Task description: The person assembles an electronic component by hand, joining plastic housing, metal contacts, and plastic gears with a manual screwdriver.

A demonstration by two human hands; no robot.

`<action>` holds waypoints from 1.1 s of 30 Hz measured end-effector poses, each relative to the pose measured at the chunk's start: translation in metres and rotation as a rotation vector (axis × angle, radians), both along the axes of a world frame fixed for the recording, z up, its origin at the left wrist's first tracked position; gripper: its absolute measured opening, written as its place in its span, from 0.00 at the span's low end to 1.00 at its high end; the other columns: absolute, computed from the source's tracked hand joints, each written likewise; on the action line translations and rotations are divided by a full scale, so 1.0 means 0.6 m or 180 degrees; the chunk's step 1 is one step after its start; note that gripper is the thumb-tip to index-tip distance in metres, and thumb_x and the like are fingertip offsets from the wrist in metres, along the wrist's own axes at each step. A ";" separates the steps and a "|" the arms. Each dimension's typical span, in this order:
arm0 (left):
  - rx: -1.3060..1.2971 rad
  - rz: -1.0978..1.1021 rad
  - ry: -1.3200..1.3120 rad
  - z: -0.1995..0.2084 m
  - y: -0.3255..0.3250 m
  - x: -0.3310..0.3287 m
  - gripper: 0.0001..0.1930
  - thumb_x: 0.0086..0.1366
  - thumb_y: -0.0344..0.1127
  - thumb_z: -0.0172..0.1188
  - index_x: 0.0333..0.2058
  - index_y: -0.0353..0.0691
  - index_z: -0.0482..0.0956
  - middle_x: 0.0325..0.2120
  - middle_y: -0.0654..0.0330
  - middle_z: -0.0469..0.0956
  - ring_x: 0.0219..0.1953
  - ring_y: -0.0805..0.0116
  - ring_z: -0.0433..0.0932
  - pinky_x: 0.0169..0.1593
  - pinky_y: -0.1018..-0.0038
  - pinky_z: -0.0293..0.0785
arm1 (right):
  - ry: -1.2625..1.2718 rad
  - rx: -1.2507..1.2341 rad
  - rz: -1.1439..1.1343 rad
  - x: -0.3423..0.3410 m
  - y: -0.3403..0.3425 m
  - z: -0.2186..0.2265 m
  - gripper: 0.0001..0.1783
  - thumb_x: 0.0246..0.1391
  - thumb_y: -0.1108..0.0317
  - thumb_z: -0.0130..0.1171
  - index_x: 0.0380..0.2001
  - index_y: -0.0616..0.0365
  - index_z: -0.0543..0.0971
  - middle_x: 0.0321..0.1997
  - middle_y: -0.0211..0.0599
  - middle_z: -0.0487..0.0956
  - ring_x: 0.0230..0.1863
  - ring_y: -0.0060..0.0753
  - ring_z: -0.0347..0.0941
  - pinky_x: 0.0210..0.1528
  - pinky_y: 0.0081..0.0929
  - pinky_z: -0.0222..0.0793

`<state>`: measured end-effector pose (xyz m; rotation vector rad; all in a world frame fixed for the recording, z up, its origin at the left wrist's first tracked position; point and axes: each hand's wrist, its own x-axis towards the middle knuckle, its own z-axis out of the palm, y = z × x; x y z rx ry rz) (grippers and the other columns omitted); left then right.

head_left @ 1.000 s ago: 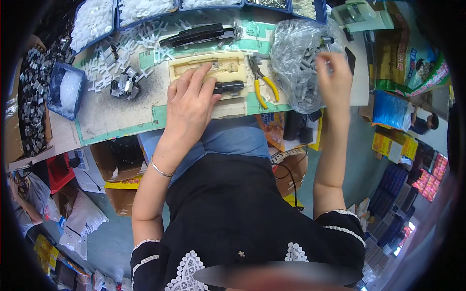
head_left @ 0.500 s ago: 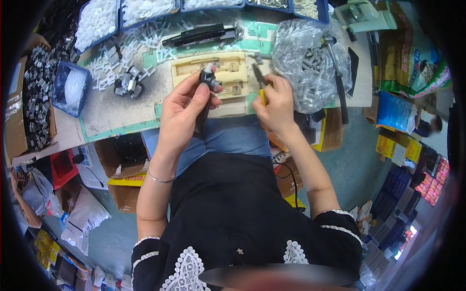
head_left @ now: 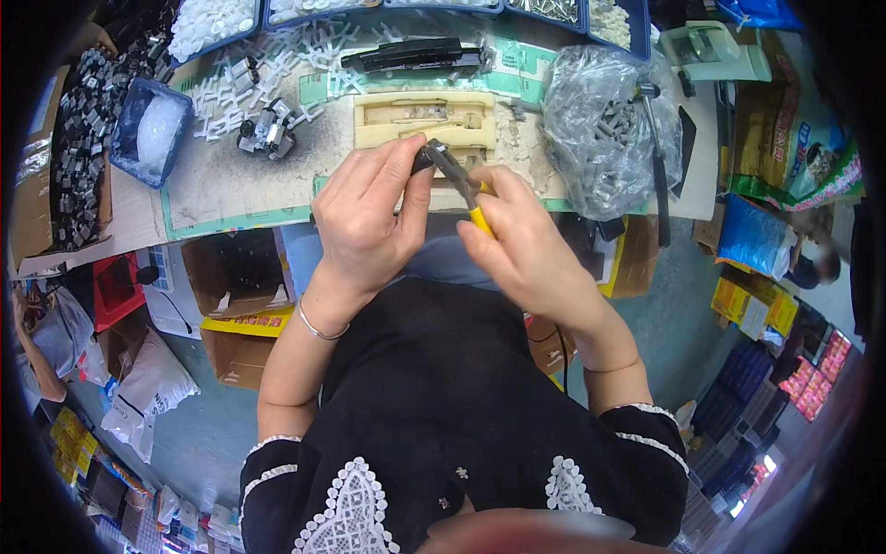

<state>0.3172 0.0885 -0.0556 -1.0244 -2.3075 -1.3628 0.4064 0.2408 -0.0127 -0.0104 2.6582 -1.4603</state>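
My left hand [head_left: 365, 212] is closed around a small black part [head_left: 422, 162], most of which the fingers cover. In my right hand [head_left: 531, 240] is a pair of pliers with yellow handles [head_left: 455, 173]. The jaws of the pliers meet the end of the black part; whether they grip it I cannot tell. Just beyond both hands lies a cream-coloured moulded block [head_left: 374, 113] with shaped recesses. Behind that block rests a long black assembly [head_left: 406, 55].
A hammer [head_left: 661, 185] lies across a clear plastic bag [head_left: 572, 120] of small grey parts at the right. Black-and-silver pieces [head_left: 268, 129], scattered white plastic parts [head_left: 221, 109] and a blue bin [head_left: 125, 152] are at the left. Several blue trays [head_left: 616, 39] line the back.
The pliers have come left and turned, so their jaws are at the black part. My left hand has rolled over, its back now upward, hiding the white tip seen before. The view has shifted slightly.
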 end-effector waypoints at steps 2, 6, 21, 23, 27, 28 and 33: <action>0.0068 -0.0235 -0.0101 0.001 -0.003 -0.004 0.11 0.54 0.25 0.61 0.38 0.32 0.78 0.28 0.53 0.78 0.25 0.63 0.77 0.30 0.74 0.72 | 0.0263 0.0459 0.0031 0.003 -0.007 -0.005 0.12 0.48 0.69 0.58 0.22 0.67 0.69 0.42 0.52 0.68 0.43 0.52 0.65 0.48 0.41 0.62; 0.0429 -0.1026 -0.2055 -0.003 -0.041 0.000 0.12 0.55 0.25 0.61 0.39 0.29 0.78 0.26 0.55 0.79 0.23 0.75 0.74 0.27 0.81 0.68 | 0.0813 0.0932 0.0293 0.007 0.011 -0.031 0.10 0.44 0.70 0.59 0.22 0.66 0.70 0.40 0.49 0.69 0.41 0.50 0.66 0.45 0.40 0.63; -0.2953 -0.0205 -0.3744 -0.223 -0.425 -0.062 0.15 0.54 0.34 0.62 0.38 0.30 0.80 0.31 0.56 0.82 0.35 0.63 0.79 0.42 0.71 0.73 | -0.0133 0.2908 -0.0579 -0.007 0.065 -0.075 0.10 0.48 0.66 0.58 0.28 0.63 0.73 0.33 0.47 0.69 0.39 0.47 0.67 0.40 0.38 0.65; -0.3493 0.0134 -0.3414 -0.264 -0.445 -0.035 0.17 0.54 0.37 0.62 0.40 0.32 0.80 0.33 0.54 0.82 0.38 0.57 0.80 0.46 0.67 0.72 | -0.0008 0.3141 -0.0408 -0.024 0.064 -0.064 0.09 0.47 0.67 0.58 0.28 0.61 0.73 0.32 0.43 0.69 0.37 0.44 0.68 0.38 0.37 0.65; -0.4788 0.0494 -0.1034 -0.225 -0.401 -0.012 0.24 0.55 0.44 0.62 0.50 0.42 0.75 0.46 0.51 0.77 0.53 0.53 0.72 0.60 0.63 0.59 | 0.1324 0.2524 0.0000 -0.114 0.058 -0.041 0.06 0.44 0.73 0.56 0.29 0.59 0.72 0.31 0.38 0.72 0.37 0.39 0.69 0.38 0.33 0.65; -0.4493 0.0290 -0.1918 -0.194 -0.377 -0.023 0.23 0.55 0.43 0.62 0.49 0.40 0.76 0.45 0.50 0.77 0.51 0.53 0.73 0.59 0.63 0.62 | 0.1620 0.2517 0.0131 -0.146 0.054 -0.052 0.07 0.43 0.75 0.55 0.29 0.59 0.72 0.32 0.38 0.72 0.37 0.39 0.70 0.38 0.32 0.65; -0.2626 -0.0666 -0.2993 -0.032 -0.281 -0.053 0.17 0.53 0.36 0.63 0.40 0.32 0.79 0.37 0.45 0.79 0.38 0.54 0.80 0.41 0.68 0.74 | 0.2066 0.2556 0.0706 -0.251 0.029 -0.099 0.10 0.39 0.77 0.55 0.30 0.59 0.72 0.34 0.39 0.74 0.36 0.39 0.71 0.39 0.31 0.66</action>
